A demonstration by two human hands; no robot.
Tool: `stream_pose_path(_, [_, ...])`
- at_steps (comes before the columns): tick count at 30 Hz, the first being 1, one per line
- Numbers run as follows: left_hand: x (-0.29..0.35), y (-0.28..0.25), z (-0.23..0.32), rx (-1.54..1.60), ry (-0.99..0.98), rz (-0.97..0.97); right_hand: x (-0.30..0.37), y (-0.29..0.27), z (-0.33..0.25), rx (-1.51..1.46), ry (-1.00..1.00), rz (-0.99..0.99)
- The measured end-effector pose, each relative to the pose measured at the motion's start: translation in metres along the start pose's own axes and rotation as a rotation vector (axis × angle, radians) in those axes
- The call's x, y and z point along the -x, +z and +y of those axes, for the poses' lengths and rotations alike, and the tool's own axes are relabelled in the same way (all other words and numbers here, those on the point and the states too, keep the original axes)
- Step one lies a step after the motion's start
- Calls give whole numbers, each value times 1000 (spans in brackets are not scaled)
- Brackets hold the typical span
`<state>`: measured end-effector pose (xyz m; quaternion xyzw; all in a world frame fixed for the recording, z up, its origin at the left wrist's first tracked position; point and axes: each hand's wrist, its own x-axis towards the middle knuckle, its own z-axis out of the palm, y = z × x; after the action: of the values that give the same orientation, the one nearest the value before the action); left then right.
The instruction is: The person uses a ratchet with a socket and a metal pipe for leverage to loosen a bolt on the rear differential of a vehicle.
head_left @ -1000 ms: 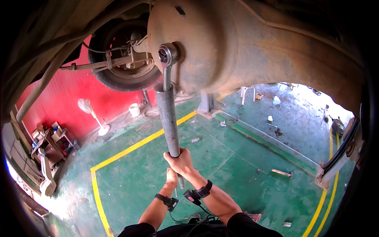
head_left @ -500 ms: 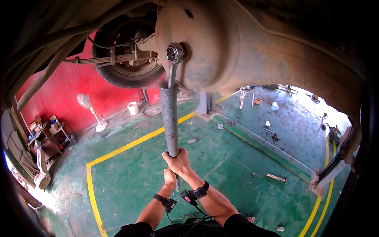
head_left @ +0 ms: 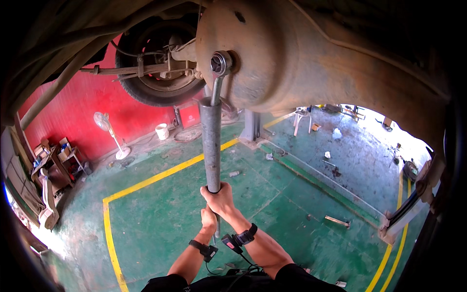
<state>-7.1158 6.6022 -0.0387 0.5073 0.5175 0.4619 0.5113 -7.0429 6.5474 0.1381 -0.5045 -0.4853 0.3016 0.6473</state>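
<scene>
Both my hands grip the lower end of a long grey metal pipe (head_left: 211,146), one above the other. My right hand (head_left: 222,198) is closed around it on top, and my left hand (head_left: 208,220) is wrapped just below. From the pipe's upper mouth comes the shaft of a ring-headed wrench (head_left: 218,87). Its head sits with a socket against a plug or bolt spot on the rusty, rounded axle housing (head_left: 265,58); the fastener itself is hidden. A thin length of the pipe or a rod shows beneath my hands.
A tyre (head_left: 160,95) and leaf spring (head_left: 116,71) hang at upper left. On the green floor stand a white fan (head_left: 113,134), a white bucket (head_left: 162,131) and a grey lift post (head_left: 252,125). A hammer-like tool (head_left: 337,222) lies at right, with a stool (head_left: 302,119) farther back.
The axle housing, wrench head and pipe top appear slightly farther right in view, while the floor has shifted slightly left. My hands keep the same hold on the pipe.
</scene>
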Motion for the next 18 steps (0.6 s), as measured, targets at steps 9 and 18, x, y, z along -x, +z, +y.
stream_pose_path(9, [-2, -5, -9, -211, 56, 7, 2, 0, -5, -33, 40, -24])
stream_pose_path(18, [12, 5, -2, -93, -54, 1, 5, -7, -4, -6, 38, -21])
